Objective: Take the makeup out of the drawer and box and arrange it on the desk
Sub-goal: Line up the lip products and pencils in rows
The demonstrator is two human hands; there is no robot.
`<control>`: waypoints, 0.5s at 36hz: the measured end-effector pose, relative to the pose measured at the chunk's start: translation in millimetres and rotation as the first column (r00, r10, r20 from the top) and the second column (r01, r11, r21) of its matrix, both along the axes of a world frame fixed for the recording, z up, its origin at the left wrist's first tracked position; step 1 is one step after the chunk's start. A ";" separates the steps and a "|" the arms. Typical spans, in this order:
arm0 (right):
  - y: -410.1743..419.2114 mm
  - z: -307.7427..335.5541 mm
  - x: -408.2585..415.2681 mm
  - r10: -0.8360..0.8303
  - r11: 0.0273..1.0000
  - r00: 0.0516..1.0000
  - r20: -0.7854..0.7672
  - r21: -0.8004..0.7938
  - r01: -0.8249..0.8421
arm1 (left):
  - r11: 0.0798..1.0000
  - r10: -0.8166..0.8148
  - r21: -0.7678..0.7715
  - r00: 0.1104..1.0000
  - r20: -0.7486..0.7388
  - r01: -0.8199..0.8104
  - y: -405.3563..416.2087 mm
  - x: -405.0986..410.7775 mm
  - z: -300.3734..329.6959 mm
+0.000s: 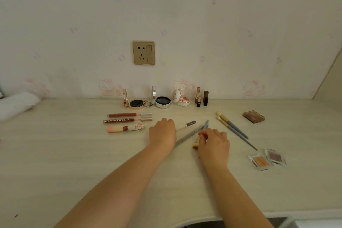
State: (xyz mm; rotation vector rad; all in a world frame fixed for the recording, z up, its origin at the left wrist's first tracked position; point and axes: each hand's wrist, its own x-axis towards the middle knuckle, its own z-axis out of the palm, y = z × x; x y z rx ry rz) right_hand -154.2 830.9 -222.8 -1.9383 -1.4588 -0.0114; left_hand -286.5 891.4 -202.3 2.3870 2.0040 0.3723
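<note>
- White cloth [17, 104] lies at the far left edge of the desk [74, 163], against the wall; the broad stretch of desk near it is bare.
- Three lip glosses [127, 120] lie in a stack of rows, left of centre, well clear of the near edge.
- Three open compacts [155, 100] and the lipsticks [201, 98] line the far edge under the wall socket [143, 52].
- Left hand [162, 131] rests knuckles up over the end of a pencil [187, 125]; whether its curled fingers grip it, I cannot tell.
- Right hand [214, 144] pinches a brush [196, 143] between thumb and fingers, beside a long grey pencil [188, 135].
- Two grey-handled brushes [233, 127] lie diagonally to the right.
- Brown palette [254, 116] sits far right; two clear eyeshadow pans [267, 159] sit nearer, with open desk beyond.
</note>
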 end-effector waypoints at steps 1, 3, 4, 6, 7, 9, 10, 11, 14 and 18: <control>0.2 0.8 -0.4 0.002 1.000 0.999 -0.039 0.014 -0.001 | 0.999 -0.024 0.039 1.000 0.020 0.024 -2.9 -6.0 2.2; -0.8 4.4 -2.8 0.031 0.999 0.980 -0.198 0.048 -0.022 | 0.992 -0.075 0.111 0.996 0.056 0.068 -11.9 -21.1 7.3; -2.2 7.1 -5.5 0.067 0.996 0.953 -0.294 0.068 -0.049 | 0.987 -0.090 0.138 0.994 0.064 0.081 -18.2 -30.2 9.4; -5.2 12.8 -13.6 0.160 0.986 0.886 -0.436 0.116 -0.121 | 0.978 -0.110 0.181 0.992 0.053 0.099 -31.4 -49.3 8.8; -6.0 16.1 -19.7 0.203 0.979 0.854 -0.479 0.131 -0.159 | 0.976 -0.112 0.191 0.992 0.050 0.101 -38.1 -59.0 6.1; -5.1 21.3 -33.9 0.267 0.964 0.784 -0.561 0.154 -0.218 | 0.978 -0.099 0.190 0.990 0.097 0.079 -50.6 -75.8 -0.1; -3.6 24.0 -42.6 0.281 0.959 0.727 -0.626 0.154 -0.238 | 0.981 -0.086 0.183 0.987 0.134 0.061 -55.3 -82.4 -2.5; -2.3 26.4 -51.7 0.290 0.953 0.643 -0.709 0.150 -0.264 | 0.983 -0.073 0.178 0.982 0.172 0.042 -59.2 -87.8 -4.0; -0.1 29.7 -80.7 0.305 0.912 0.302 -0.903 0.187 -0.364 | 0.985 -0.061 0.172 0.956 0.286 0.012 -65.8 -98.2 -7.4; 0.4 21.6 -106.5 0.283 0.918 0.215 -0.935 0.199 -0.343 | 0.979 -0.084 0.203 0.913 0.400 0.001 -71.8 -107.4 -11.9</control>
